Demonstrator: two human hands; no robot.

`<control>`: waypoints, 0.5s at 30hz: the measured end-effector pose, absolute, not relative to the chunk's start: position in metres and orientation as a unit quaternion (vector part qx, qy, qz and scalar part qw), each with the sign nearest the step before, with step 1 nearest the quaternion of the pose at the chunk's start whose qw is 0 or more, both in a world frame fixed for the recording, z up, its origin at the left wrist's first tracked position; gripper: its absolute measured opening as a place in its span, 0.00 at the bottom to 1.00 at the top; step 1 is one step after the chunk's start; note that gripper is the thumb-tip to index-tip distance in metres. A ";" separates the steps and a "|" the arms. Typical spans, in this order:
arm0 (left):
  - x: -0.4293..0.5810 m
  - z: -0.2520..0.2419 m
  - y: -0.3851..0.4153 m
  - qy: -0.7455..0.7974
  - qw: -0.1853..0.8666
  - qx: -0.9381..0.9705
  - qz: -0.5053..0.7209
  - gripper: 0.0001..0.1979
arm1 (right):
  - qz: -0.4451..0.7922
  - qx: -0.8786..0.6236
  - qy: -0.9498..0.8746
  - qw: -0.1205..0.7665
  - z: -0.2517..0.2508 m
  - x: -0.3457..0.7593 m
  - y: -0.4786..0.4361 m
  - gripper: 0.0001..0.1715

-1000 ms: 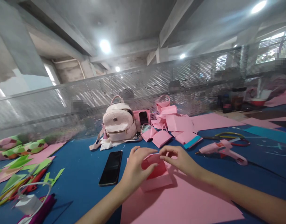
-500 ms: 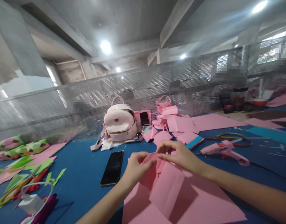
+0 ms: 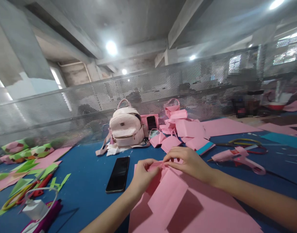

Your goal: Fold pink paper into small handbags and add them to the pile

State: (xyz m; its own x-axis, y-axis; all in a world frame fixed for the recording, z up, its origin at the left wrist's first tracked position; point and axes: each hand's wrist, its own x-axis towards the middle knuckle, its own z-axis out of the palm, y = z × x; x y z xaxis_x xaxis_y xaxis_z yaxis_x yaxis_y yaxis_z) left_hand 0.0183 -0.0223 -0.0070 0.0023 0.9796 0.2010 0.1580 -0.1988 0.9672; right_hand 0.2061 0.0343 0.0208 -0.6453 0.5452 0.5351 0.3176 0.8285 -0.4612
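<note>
Between my two hands is a folded pink paper piece (image 3: 168,193), its lower flap hanging toward me and casting a shadow. My left hand (image 3: 146,174) pinches its upper left edge. Close beside it, my right hand (image 3: 184,161) pinches the top edge, thumb and fingertips pressed together. Large pink paper sheets (image 3: 218,207) lie flat underneath on the blue table. To the right of my right hand rests a pink hot glue gun (image 3: 239,158), its nozzle pointing left. A black smartphone (image 3: 118,174) lies left of my left hand.
A white backpack (image 3: 126,127) stands at the back, beside a heap of folded pink paper (image 3: 189,127). Scissors (image 3: 250,144) lie behind the glue gun. On the left are green paper strips (image 3: 63,182), more scissors (image 3: 17,195) and a white charger plug (image 3: 35,209) with its cable.
The hanging flap of the pink paper has swung slightly left and toward me. My fingertips have drawn a little closer along its top edge. The whole view has shifted slightly.
</note>
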 end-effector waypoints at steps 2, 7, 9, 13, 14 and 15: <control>0.018 -0.011 -0.020 0.490 0.414 0.571 0.512 0.12 | 0.190 -0.255 -0.881 0.349 0.017 0.204 0.034 0.06; 0.021 -0.025 -0.018 0.492 0.452 0.537 0.515 0.15 | 0.238 -0.245 -0.874 0.346 0.004 0.205 0.035 0.05; 0.024 -0.030 -0.019 0.492 0.469 0.529 0.507 0.17 | 0.244 -0.213 -0.888 0.328 -0.001 0.207 0.037 0.06; 0.025 -0.032 -0.022 0.496 0.495 0.522 0.486 0.19 | 0.244 -0.178 -0.907 0.293 -0.010 0.211 0.041 0.11; 0.025 -0.031 -0.022 0.497 0.498 0.521 0.483 0.18 | 0.247 -0.178 -0.908 0.287 -0.011 0.211 0.041 0.11; 0.024 -0.030 -0.022 0.499 0.499 0.521 0.480 0.18 | 0.251 -0.177 -0.908 0.283 -0.012 0.211 0.042 0.11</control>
State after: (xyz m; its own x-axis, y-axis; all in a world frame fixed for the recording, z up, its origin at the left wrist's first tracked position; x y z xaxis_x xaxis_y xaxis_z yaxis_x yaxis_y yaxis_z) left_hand 0.0239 -0.0224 -0.0303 0.0417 0.9991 0.0023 0.0402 -0.0040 0.9992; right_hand 0.2115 0.0422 -0.0119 -0.7764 0.4646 0.4258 0.1803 0.8112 -0.5563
